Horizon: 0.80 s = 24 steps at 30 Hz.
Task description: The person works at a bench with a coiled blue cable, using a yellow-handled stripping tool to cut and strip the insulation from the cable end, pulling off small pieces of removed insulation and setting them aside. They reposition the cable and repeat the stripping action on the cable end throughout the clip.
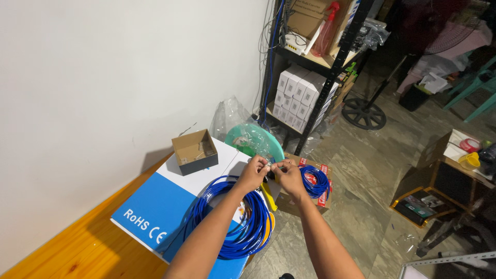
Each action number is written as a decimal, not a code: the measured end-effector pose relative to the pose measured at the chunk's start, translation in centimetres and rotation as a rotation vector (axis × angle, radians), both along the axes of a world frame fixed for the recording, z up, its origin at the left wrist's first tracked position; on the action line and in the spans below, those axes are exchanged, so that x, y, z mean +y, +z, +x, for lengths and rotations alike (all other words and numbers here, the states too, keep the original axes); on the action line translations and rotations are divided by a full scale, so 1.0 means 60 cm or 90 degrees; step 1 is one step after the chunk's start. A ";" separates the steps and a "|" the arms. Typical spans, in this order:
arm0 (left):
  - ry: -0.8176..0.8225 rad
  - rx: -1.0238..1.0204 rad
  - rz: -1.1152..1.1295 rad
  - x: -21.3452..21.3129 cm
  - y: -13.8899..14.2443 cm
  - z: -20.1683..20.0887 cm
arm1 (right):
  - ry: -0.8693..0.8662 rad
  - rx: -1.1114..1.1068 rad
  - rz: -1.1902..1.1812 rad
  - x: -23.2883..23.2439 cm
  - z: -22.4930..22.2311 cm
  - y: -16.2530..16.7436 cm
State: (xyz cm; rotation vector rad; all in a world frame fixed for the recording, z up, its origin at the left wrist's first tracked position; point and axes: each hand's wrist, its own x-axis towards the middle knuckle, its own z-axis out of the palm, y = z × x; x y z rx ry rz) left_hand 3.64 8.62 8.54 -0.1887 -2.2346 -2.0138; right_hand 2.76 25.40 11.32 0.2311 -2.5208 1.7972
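My left hand (254,172) and my right hand (290,175) meet at the fingertips over the edge of a blue and white box (155,206). Between the fingertips they pinch a small clear piece (269,166), too small to make out. A large coil of blue cable (243,227) lies on the box under my left forearm. A second, smaller blue coil (316,182) rests on a cardboard box (289,202) on the floor just right of my right hand.
A small open cardboard box (195,151) sits on the blue and white box. A green plastic stool with crumpled clear plastic (253,138) stands behind my hands. A black shelf with white boxes (302,95) stands against the wall. A wooden bench (67,243) runs along the left.
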 end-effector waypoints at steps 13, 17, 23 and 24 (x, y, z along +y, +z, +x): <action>-0.001 -0.004 0.015 0.002 0.010 0.016 | 0.001 -0.027 -0.309 -0.008 -0.020 -0.028; -0.003 0.010 0.031 0.002 0.013 0.020 | -0.013 -0.139 -0.515 0.018 -0.041 -0.053; 0.007 0.034 0.055 0.004 0.006 0.017 | 0.015 -0.238 -0.328 0.031 -0.023 -0.044; 0.006 0.040 0.056 0.003 0.004 0.017 | 0.035 -0.237 -0.283 0.029 -0.015 -0.038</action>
